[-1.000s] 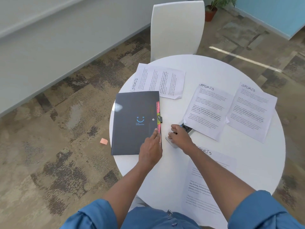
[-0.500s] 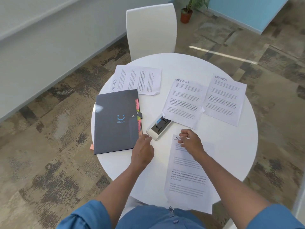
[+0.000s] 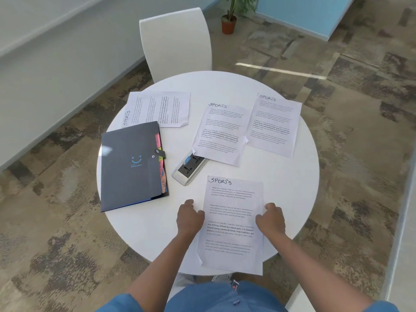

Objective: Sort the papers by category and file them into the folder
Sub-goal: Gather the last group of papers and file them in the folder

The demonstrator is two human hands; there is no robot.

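Note:
A sheet headed SPORTS lies on the near part of the round white table, its lower end over the table's edge. My left hand grips its left edge with curled fingers. My right hand grips its right edge the same way. A closed dark grey folder with coloured tabs along its right side lies to the left. Three more SPORTS sheets lie farther back: one turned sideways, one in the middle, one at the right.
A silver power socket box sits between the folder and the middle sheet. A white chair stands behind the table, a potted plant beyond it. Patterned carpet surrounds the table.
My left hand left the folder's edge and my right hand left the socket box; both came back to the near sheet and took its sides. The camera view shifted.

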